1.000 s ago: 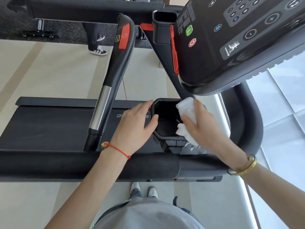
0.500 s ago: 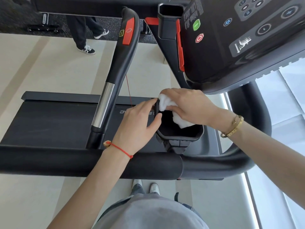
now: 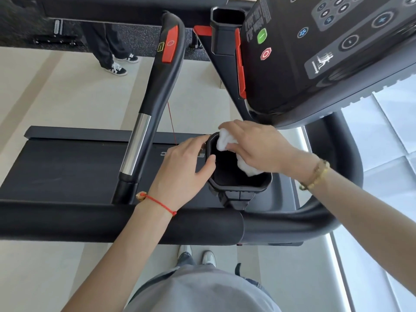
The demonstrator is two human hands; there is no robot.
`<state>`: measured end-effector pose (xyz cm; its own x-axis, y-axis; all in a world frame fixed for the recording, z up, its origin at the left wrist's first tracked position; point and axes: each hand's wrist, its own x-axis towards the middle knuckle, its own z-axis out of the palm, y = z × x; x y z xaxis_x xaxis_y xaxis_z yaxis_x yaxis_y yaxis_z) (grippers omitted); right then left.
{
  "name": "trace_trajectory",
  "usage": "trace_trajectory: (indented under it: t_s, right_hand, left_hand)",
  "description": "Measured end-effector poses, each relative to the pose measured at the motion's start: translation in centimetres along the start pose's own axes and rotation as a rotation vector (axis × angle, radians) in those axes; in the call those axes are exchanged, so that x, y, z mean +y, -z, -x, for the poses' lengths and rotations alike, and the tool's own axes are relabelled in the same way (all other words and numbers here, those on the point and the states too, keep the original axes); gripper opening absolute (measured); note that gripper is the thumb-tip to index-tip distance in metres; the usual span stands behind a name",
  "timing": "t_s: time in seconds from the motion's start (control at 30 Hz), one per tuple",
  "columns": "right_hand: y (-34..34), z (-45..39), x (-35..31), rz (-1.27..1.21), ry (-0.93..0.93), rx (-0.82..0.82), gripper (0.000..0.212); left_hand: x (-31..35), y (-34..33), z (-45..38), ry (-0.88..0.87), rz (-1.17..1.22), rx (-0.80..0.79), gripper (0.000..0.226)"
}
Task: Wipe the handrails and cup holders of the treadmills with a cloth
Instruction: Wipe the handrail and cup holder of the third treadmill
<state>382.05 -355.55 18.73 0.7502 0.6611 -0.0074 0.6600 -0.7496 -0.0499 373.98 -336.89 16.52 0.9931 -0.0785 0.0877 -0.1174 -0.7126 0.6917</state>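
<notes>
Cup holder getting its wipe right now: the right hand pinches the white cloth and presses it against the far inside wall. Left hand steadies the rim, thumb hooked over, grip wrapped round the outside. The second holder and the handrail look like work left to do.

The cloth looks soft, white and fluffy. The cup holder is matt black plastic. The handrail carries a polished metal band.
</notes>
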Motion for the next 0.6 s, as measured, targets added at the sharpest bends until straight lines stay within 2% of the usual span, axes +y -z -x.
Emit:
trace_trajectory:
  t_s: [0.1, 0.2, 0.3, 0.5, 0.6]
  right_hand:
    - [0.1, -1.1, -0.3, 0.004, 0.076, -0.024, 0.043]
    - [0.0, -0.1, -0.3, -0.035, 0.034, 0.003, 0.046]
    - [-0.2, 1.2, 0.0, -0.133, -0.083, 0.014, 0.050]
    - [-1.4, 5.3, -0.9, -0.373, -0.408, 0.042, 0.072]
    - [-2.1, 5.9, -1.6, -0.457, -0.511, 0.059, 0.073]
  left_hand:
    - [-0.1, 0.0, 0.0, 0.011, -0.009, -0.011, 0.045]
    - [-0.2, 0.1, 0.0, 0.011, -0.012, -0.022, 0.045]
    - [-0.2, 0.1, -0.1, 0.009, -0.016, -0.033, 0.047]
    - [-0.2, 0.0, -0.2, -0.005, -0.021, -0.018, 0.045]
    - [-0.3, -0.1, -0.2, -0.010, -0.034, -0.026, 0.046]
